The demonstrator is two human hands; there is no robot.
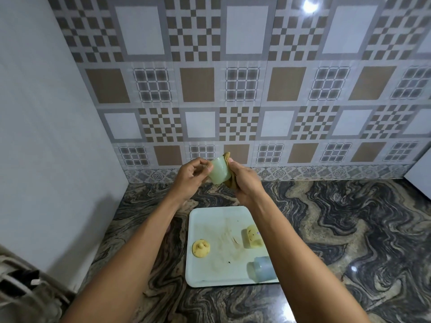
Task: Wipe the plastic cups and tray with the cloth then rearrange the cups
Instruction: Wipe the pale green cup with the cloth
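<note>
— Your left hand [191, 176] pinches the green cup [219, 171] by its left side, thumb on the wall; your right hand [245, 183] is clamped on the cloth [227, 156], which presses against the cup's right side
— Where does the cup sit for the wipe?
— Between your hands, held well above the tray [210, 215], long axis near upright with a slight lean. I cannot tell which end is the mouth; cloth shows above and below it
— Which hand is nearer?
— Both are on it. I'd judge the left turns, the right rubs. On the smeared tray lie a yellow cup [201, 248] near the left rim, and a second yellow cup [253, 236] and a blue cup [263, 270] on the right
</note>
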